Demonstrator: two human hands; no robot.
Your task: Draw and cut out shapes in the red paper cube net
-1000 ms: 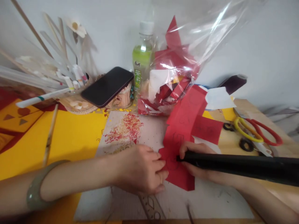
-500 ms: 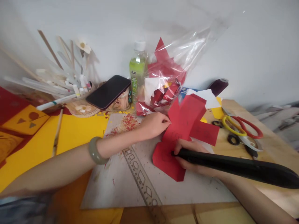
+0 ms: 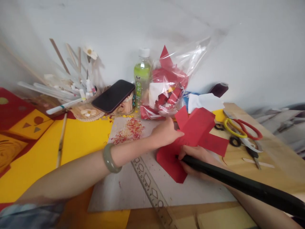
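A red paper cutout (image 3: 196,127) with several flaps is tilted up over a white board. My left hand (image 3: 166,133), a green bangle (image 3: 110,159) on its wrist, is at the cutout's left edge with its thumb stretched over the paper; the other fingers are partly hidden. My right hand (image 3: 194,156) grips a long black pen-like tool (image 3: 221,173), its tip at the lower red flap. The tool's exact kind cannot be made out. Left of the cutout lies a clear stencil ruler (image 3: 149,183).
Red and yellow crumbs (image 3: 132,128) lie on the white board (image 3: 114,197). Behind stand a phone (image 3: 114,95), a green drink bottle (image 3: 142,76) and a clear bag (image 3: 164,92) of red scraps. Scissors (image 3: 250,128) are at right, yellow paper (image 3: 83,136) at left.
My left hand has shifted slightly right along the cutout, its thumb now stretched over the paper. The cutout's upper part has shifted down and right. The view has turned a little.
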